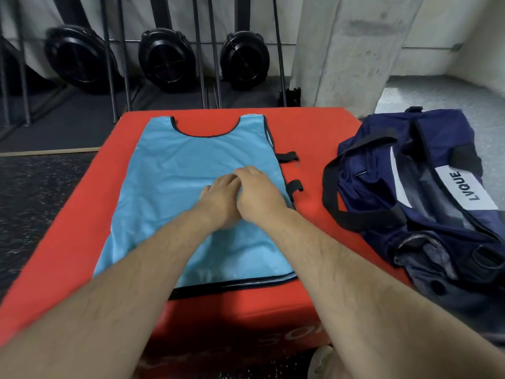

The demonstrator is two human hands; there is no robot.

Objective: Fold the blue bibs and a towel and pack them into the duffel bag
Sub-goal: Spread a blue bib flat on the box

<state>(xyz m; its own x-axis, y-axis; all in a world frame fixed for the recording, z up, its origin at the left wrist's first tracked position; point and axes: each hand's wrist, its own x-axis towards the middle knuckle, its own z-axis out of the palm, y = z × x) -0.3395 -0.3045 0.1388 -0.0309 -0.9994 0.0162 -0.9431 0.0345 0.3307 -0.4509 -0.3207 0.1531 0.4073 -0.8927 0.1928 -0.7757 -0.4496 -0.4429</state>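
A thin, smooth light-blue bib (169, 192) with dark binding lies flat and unfolded on a red padded block (322, 138). The left hand (218, 201) and right hand (259, 192) rest side by side on its middle, fingers bent; whether they pinch the fabric cannot be told. The soft navy duffel bag (426, 187) slumps just right of the block.

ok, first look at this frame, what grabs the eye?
A light blue bib lies spread flat on a red padded box at centre. Both hands meet in its middle, the left hand and right hand side by side on the cloth. To the right stands a navy duffel bag, unzipped, with a white LVQUE label.
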